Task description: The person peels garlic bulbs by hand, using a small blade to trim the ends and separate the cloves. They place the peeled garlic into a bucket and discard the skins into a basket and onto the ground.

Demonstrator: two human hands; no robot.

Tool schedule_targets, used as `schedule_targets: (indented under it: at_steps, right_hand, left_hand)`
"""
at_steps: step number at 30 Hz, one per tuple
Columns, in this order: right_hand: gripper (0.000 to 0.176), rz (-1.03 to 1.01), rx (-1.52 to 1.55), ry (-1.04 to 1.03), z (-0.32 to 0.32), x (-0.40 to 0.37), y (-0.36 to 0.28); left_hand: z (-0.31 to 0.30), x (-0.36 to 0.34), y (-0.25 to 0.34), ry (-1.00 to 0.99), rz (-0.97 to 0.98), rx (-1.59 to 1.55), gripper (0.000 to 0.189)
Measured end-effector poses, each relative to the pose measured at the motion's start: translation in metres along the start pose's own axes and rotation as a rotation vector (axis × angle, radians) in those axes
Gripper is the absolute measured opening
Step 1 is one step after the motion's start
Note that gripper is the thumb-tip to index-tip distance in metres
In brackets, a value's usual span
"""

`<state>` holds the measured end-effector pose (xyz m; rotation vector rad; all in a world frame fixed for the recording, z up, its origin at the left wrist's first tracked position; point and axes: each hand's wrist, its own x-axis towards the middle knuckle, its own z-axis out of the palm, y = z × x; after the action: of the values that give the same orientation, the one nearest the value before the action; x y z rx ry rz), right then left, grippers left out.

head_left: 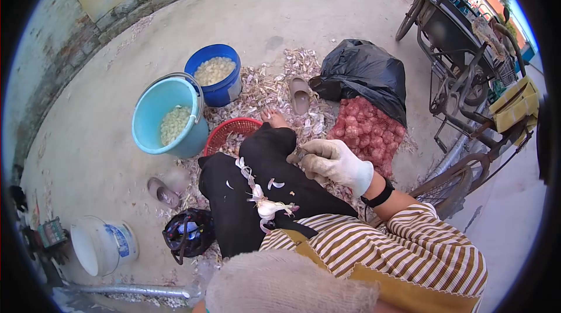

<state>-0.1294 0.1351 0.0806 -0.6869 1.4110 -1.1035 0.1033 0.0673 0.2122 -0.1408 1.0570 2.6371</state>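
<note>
My right hand (334, 164), in a whitish work glove, is raised over my knee. Its thumb and fingers are pressed together on something small that I cannot make out. Very close to the camera, a pale gloved shape, my left hand (289, 284), fills the bottom of the view, its fingers hidden. On my black-trousered lap rests a partly opened garlic bulb (269, 208), with loose skins (245, 171) trailing from it. A red plastic basket (217, 135) with skins inside stands beyond my knee, by a bare foot (273, 118).
Peeled cloves partly fill a light-blue bucket (140, 120) and a dark-blue bucket (225, 94). At right, a red mesh sack of garlic (371, 135) lies under black plastic (368, 67). Slippers (300, 95), a white bucket (93, 246), a dark bag (190, 234) and a tricycle (461, 73) surround me.
</note>
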Motion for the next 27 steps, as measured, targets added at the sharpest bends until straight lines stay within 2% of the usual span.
schedule_targets:
  at_steps: [4,6,7,10,12,13,15,17,19,20,21,22,25,27]
  right_hand:
    - [0.026,-0.003,0.025,0.013,0.008,0.003,-0.004]
    - [0.026,-0.080,0.047,-0.101,0.018,-0.002,-0.010]
    - [0.026,-0.071,0.055,-0.093,0.020,-0.004,-0.010]
    - [0.027,-0.088,0.046,-0.180,0.025,-0.001,-0.011]
    - [0.027,-0.071,0.058,-0.145,0.021,0.003,-0.006]
    - [0.027,-0.044,0.065,-0.115,0.021,0.003,-0.002]
    - [0.026,-0.027,0.097,-0.065,0.022,0.006,0.002]
    - [0.024,-0.021,0.102,-0.103,0.013,0.007,0.002]
    - [0.024,-0.022,0.122,-0.006,0.015,0.007,0.003]
    - [0.024,0.004,0.139,-0.006,0.014,0.007,-0.001]
    - [0.025,0.012,0.116,0.011,0.015,0.006,-0.004]
    - [0.025,0.022,0.081,0.005,0.016,0.007,-0.006]
    - [0.025,0.056,0.026,-0.024,0.021,0.010,-0.011]
    - [0.025,0.001,-0.053,-0.072,0.023,0.013,-0.010]
  left_hand:
    - [0.000,0.005,0.001,0.069,0.064,-0.021,0.028]
    - [-0.001,0.009,0.002,0.088,0.086,-0.036,0.028]
    - [-0.004,0.013,0.000,0.084,0.074,-0.045,0.028]
    - [-0.024,0.029,0.000,-0.402,0.327,0.364,0.046]
    - [-0.036,0.036,0.000,-0.730,0.489,0.637,0.064]
    - [-0.039,0.035,-0.003,-0.733,0.482,0.631,0.064]
    - [-0.040,0.024,-0.021,-0.294,0.618,0.554,0.055]
    - [-0.040,0.012,-0.038,0.148,0.734,0.473,0.046]
    - [-0.044,0.003,-0.053,0.611,0.816,0.380,0.038]
    - [-0.061,0.016,-0.054,0.707,0.923,-0.124,0.046]
    - [-0.075,0.017,-0.040,0.722,0.834,-0.132,0.055]
    - [-0.088,0.019,-0.033,0.672,0.797,-0.051,0.055]
    - [-0.108,0.036,-0.038,1.123,0.767,0.481,0.046]
    - [-0.118,0.038,-0.038,1.149,0.715,0.555,0.045]
